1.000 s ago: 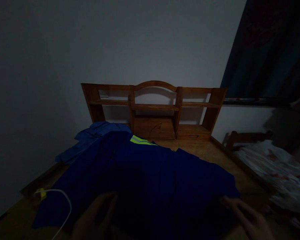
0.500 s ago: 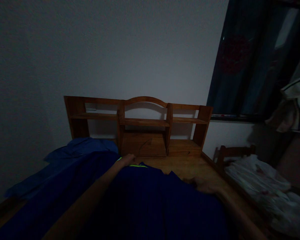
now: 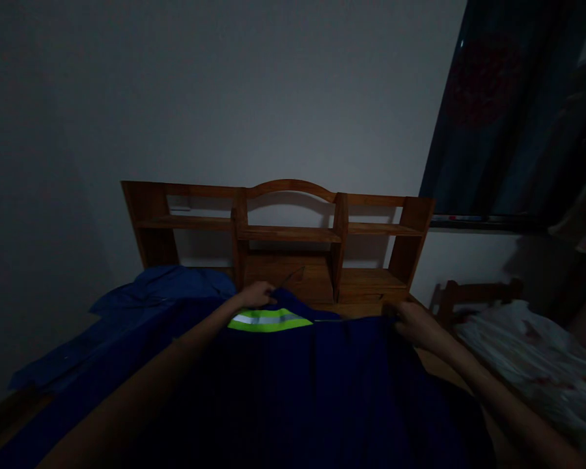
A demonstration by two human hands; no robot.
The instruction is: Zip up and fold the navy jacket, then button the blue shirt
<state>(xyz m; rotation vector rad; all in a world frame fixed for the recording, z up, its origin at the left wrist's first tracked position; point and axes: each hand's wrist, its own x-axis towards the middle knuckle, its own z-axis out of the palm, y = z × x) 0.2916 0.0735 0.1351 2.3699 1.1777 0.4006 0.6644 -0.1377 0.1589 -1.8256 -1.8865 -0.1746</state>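
Observation:
A dark blue work garment with a yellow-green and silver reflective strip spreads across the near part of the wooden surface. My left hand is closed on its far edge, just above the strip. At the right end of that same edge, my right hand grips the cloth, with the fingertips partly hidden in shadow. Between the hands the edge runs nearly straight. A thin dark curved line rises beyond the cloth; I cannot tell what it is. Another blue cloth lies crumpled to the left.
A wooden headboard shelf stands against the pale wall. On the right are white plastic bags beside a wooden chair back. Above them is a dark window with a round red decoration.
My right hand has moved up and right, lifting the garment's far edge. My left hand has shifted slightly up and right. More of the reflective strip shows now. The view has turned slightly left.

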